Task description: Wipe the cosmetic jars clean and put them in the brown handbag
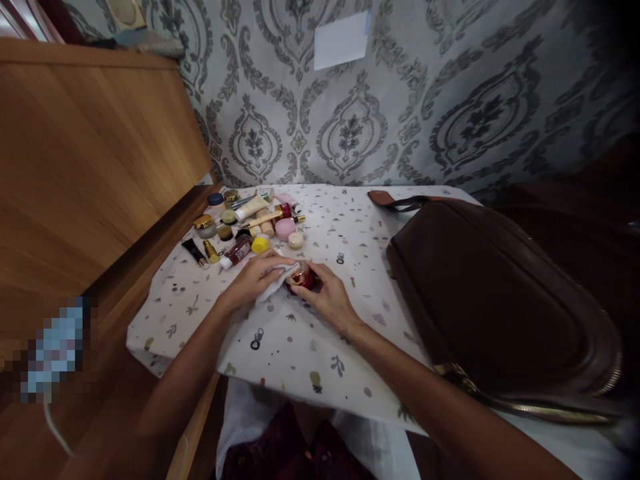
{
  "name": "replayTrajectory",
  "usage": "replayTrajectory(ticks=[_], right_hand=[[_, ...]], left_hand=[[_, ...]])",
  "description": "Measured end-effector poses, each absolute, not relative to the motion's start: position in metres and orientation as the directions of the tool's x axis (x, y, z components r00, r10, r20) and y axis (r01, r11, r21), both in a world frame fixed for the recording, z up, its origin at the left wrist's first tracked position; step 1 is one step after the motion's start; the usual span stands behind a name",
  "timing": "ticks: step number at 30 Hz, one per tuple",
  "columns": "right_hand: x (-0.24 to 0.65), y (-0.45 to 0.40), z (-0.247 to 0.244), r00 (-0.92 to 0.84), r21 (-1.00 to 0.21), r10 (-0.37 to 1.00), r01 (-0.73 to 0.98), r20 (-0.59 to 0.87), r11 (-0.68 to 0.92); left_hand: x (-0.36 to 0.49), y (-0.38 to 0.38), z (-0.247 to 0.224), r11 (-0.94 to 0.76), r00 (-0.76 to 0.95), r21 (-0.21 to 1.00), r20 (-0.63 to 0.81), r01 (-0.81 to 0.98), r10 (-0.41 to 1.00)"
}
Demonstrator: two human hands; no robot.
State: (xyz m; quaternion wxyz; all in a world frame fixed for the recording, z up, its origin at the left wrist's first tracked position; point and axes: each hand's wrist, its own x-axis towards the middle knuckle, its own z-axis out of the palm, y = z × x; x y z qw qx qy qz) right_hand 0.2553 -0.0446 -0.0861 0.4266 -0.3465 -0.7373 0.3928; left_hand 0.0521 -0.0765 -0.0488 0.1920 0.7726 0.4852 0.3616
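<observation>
Near the middle of the patterned cloth (320,373), a small red jar (303,277) with a shiny gold-toned top is held between both hands. My right hand (327,293) grips the jar from its right side, thumb in front. My left hand (257,277) has its fingers closed on a white cloth (274,285), which touches the jar's upper left side. Just beyond my left hand lie a dark red bottle with a white cap (237,252), a yellow-lidded jar (260,245), a pink jar (285,230) and a cream-coloured jar (295,241).
Several more tubes and jars, including a gold-lidded jar (204,225), cluster at the back left. A large dark brown bag (500,287) covers the right side, its strap (400,201) reaching toward the wall. A wooden cabinet (100,133) stands at the left.
</observation>
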Motion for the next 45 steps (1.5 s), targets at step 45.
replayTrajectory(ticks=[45], right_hand=[[0.252,-0.044,-0.095,-0.382,-0.912,0.871,0.139,0.310,0.386]], left_hand=[[0.058,-0.076,-0.058,-0.058,0.062,0.921,0.037,0.386,0.997]])
